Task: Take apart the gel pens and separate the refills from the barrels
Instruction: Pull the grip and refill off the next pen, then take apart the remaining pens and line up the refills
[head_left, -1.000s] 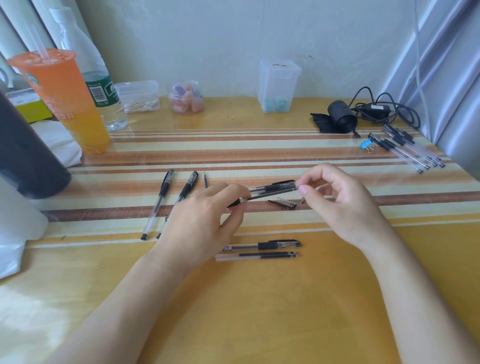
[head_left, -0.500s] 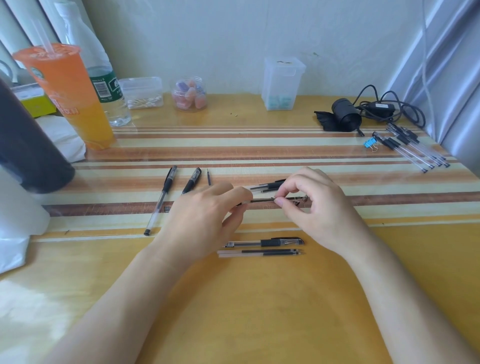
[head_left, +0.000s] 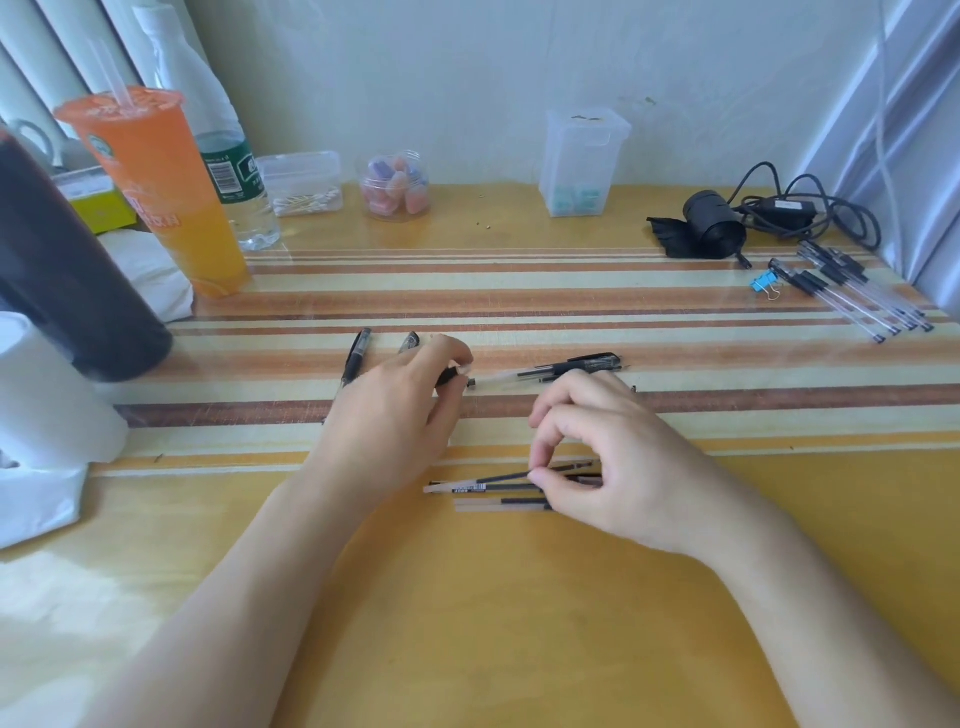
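The right hand (head_left: 613, 462) pinches a refill (head_left: 511, 475) lying left-right beside the near refills, while the left hand (head_left: 400, 410) pinches a black tip piece (head_left: 451, 375) just left of the empty barrel (head_left: 524, 375).

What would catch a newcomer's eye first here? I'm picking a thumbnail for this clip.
The two bare hands at centre: the left hand pinches a small dark pen piece at the end of a clear plastic pen barrel, while the right hand pinches a thin black refill low over the yellow tabletop. Next, the tall orange drink cup with a straw, back left.
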